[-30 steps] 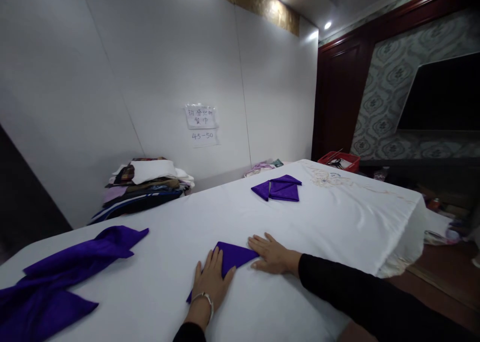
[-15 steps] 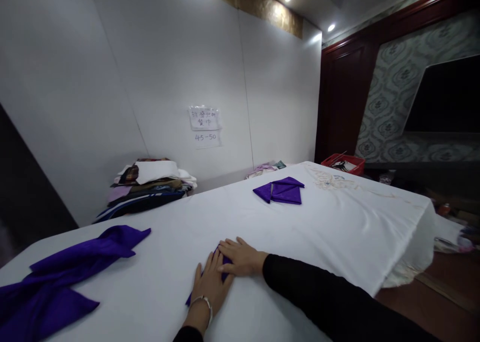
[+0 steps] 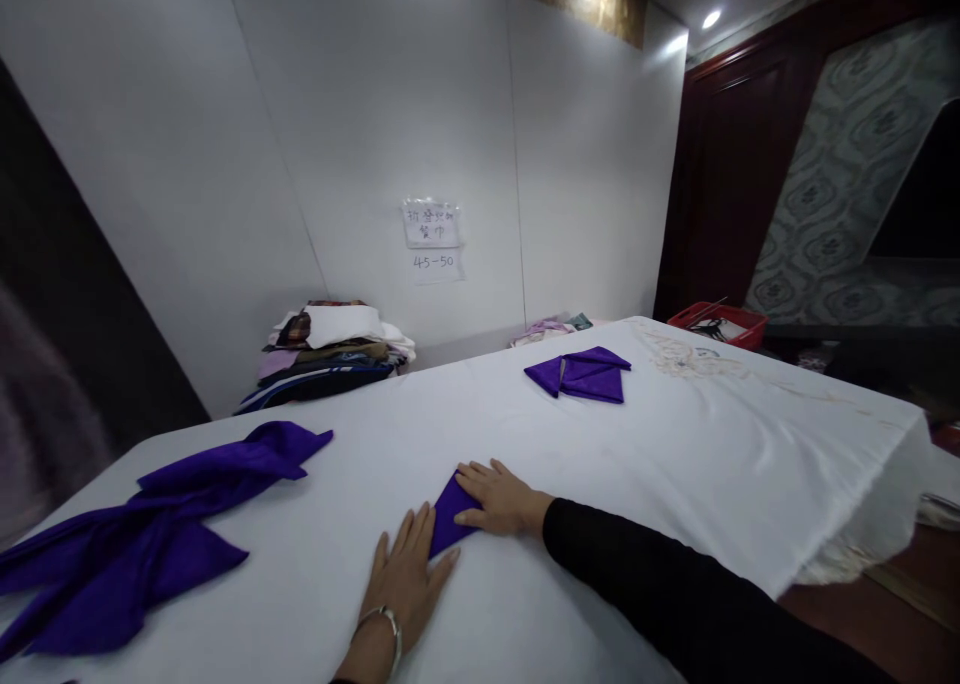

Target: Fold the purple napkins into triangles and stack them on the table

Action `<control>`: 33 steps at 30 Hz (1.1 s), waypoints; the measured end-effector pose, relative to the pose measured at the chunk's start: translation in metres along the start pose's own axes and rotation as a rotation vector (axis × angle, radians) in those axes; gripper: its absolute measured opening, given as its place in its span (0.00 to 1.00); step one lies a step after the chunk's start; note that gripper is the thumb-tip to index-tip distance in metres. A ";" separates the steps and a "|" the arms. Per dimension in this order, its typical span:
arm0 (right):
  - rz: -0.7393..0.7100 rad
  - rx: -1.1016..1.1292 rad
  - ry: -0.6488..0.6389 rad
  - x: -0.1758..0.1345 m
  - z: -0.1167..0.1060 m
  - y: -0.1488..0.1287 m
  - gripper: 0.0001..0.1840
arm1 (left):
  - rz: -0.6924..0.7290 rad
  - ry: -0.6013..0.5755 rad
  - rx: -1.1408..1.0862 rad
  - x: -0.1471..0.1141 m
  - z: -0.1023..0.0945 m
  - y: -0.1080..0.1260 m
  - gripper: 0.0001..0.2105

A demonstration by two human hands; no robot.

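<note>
The small folded purple cloth (image 3: 450, 514) lies flat on the white-covered table (image 3: 420, 414), partly hidden by the person's two hands. The right hand (image 3: 504, 499) rests palm down over its right part, fingers stretched out and gripping nothing visible; how far the cloth runs beneath that palm cannot be told. The left hand (image 3: 407, 574) lies flat at the cloth's left edge, fingers spread and not clenched; whether any fabric sits under those fingers is hard to make out. A bracelet (image 3: 391, 619) circles the left wrist, whose sleeve is almost wholly cut off by the bottom edge. The right arm's black sleeve (image 3: 660, 584) stretches away to the right of the small cloth.

Well to the left of the small cloth, a loose, rumpled purple cloth (image 3: 180, 509) runs out of view, its inner folds too dark to follow. Beyond the small cloth and to its right lies a folded purple piece (image 3: 596, 376). Farther beyond it, the base of a pile of fabrics (image 3: 330, 349) is hidden by the table; the upper writing on a paper sign (image 3: 433, 239) is faint, though "45-50" reads clearly below.
</note>
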State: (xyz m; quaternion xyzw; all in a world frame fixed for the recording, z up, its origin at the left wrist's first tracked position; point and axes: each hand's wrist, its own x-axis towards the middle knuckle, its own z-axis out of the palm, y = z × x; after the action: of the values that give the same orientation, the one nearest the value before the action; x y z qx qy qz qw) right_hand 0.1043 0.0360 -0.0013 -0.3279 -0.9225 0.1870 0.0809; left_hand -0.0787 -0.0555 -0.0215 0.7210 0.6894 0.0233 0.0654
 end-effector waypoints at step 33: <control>0.019 -0.108 -0.076 0.002 0.018 0.021 0.40 | -0.154 0.318 -0.332 -0.023 -0.008 -0.014 0.06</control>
State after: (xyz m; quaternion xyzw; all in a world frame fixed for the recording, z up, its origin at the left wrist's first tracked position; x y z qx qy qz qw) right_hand 0.1100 0.0466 -0.0261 -0.3334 -0.9304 0.1500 0.0263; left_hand -0.0946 -0.0778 -0.0141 0.6331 0.7305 0.2445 0.0755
